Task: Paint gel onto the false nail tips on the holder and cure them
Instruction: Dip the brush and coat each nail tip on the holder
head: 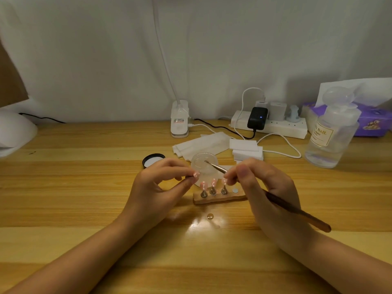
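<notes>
At the far left edge of the frame, a white rounded lamp (14, 132) sits on the wooden counter (84, 187). A bit right of it, near the middle, a black jar lid (153, 160) lies upside down with its white inside showing. Just below and right of the lid is the left hand (157, 187). Its thumb and fingers pinch one pink nail tip (196, 174) on a small stand, lifted just left of the others. Behind the fingers stands a small clear gel jar (202, 165), open on top. Below the jar, in the middle of the frame, is the wooden holder (219, 198). Three more pink nail tips (213, 182) stand on it on little metal pegs, and one round silver spot on the holder's right end is bare. Farther back in the middle are a white clip lamp (179, 122), some white wipes (201, 145) and white foam blocks (246, 148). The right hand (269, 187) holds a long brown brush (297, 212) like a pencil. The thin metal tip of the brush reaches up and left into the gel jar. Behind it, a white power strip (269, 126) lies by the wall with plugs in it. At the right edge, a clear bottle (331, 141) stands in front of a purple tissue box (371, 122).
</notes>
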Motion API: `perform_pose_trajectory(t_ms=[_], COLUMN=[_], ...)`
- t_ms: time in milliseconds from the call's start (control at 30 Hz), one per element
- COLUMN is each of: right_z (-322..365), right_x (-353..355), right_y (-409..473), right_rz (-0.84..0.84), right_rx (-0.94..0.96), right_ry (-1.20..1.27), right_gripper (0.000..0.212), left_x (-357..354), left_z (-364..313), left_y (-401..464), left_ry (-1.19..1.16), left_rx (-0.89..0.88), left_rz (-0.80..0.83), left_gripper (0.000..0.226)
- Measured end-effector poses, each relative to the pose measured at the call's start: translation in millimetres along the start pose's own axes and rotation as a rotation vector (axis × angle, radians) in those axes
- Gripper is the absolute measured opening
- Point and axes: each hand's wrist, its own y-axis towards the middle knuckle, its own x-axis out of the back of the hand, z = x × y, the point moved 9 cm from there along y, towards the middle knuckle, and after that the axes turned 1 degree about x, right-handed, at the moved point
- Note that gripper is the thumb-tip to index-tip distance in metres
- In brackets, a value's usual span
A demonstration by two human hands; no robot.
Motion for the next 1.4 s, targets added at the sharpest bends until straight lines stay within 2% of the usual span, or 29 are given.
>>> perform_pose_trajectory(t_ms=[167, 267, 367, 533, 733, 867, 1067, 1233, 1400], right_z=[3, 7, 9, 6, 3, 3, 7, 5, 8], right_x=[-5, -8, -11, -8, -6, -8, -2, -10, -3], right_y=[0, 0, 1, -3, 0, -1, 0, -1, -2], right_rz=[0.064, 0.082, 0.091, 0.069, 0.042, 0.063, -0.009, 0.054, 0.004], right_rx=[0.073, 0.14, 0.164, 0.133, 0.056, 0.053, 0.097, 0.072, 0.086], right_ry=[-0.049, -0.064, -0.096, -0.111, -0.031, -0.026, -0.036, -0.056, -0.038], right_gripper=[0.028, 0.018, 0.022, 0.042, 0.031, 0.036, 0.036, 0.037, 0.038], left_x=[-3, -5, -6, -5, -7, -5, -5, -6, -5], left_z=[-3, -4, -3, -2, -2, -2, -1, -2, -3], left_y=[0, -1, -1, -1, -1, -1, -1, -1, -1], left_ry=[0.044, 0.077, 0.105, 0.134, 0.147, 0.114, 0.104, 0.123, 0.107], left_rx=[-0.041, -0.064, -0.078, -0.089, -0.098, -0.09, -0.087, -0.098, -0.101], left_rz=[0.019, 0.039, 0.048, 0.048, 0.064, 0.045, 0.04, 0.049, 0.039], left_gripper=[0.022, 0.022, 0.02, 0.022, 0.019, 0.022, 0.024, 0.021, 0.024])
